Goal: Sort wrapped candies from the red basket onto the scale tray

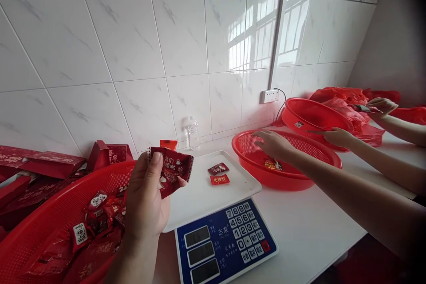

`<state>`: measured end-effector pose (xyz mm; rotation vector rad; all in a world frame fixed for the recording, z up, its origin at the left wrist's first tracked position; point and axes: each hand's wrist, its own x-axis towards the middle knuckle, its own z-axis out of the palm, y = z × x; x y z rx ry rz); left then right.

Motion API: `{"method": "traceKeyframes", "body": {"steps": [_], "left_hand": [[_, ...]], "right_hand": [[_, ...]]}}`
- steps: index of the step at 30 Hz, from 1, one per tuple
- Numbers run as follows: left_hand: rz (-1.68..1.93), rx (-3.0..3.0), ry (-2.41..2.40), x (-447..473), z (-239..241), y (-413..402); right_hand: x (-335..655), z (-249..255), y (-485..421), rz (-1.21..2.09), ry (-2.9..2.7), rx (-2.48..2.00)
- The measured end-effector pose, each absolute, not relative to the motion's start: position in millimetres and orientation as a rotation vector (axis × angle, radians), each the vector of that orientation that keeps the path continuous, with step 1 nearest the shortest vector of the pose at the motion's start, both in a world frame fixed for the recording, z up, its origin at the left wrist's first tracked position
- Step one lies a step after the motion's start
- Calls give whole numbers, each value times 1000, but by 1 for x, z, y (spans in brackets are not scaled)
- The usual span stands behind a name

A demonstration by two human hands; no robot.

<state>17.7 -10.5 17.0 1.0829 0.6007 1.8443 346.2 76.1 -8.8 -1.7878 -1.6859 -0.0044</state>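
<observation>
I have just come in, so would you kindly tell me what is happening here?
The person's left hand holds up a dark red packet near the white tray of a scale, where two small packets lie. The right hand reaches over the middle red basket. Farther right, a co-worker's hand is at another red basket.

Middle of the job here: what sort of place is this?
Probably a small packing room: a digital scale stands on a white table, with a red perforated basket of small wrapped packets beside it.
</observation>
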Motion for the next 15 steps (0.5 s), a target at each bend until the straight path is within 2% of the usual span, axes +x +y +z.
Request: {"method": "traceKeyframes", "body": {"steps": [9,15], "left_hand": [[1765,1131,611,18,12,-6],[1662,1268,650,17,8,1]], "right_hand": [[261,-30,59,270,-2417,-1543],[243,-44,65,293,-2596,-1529]]}}
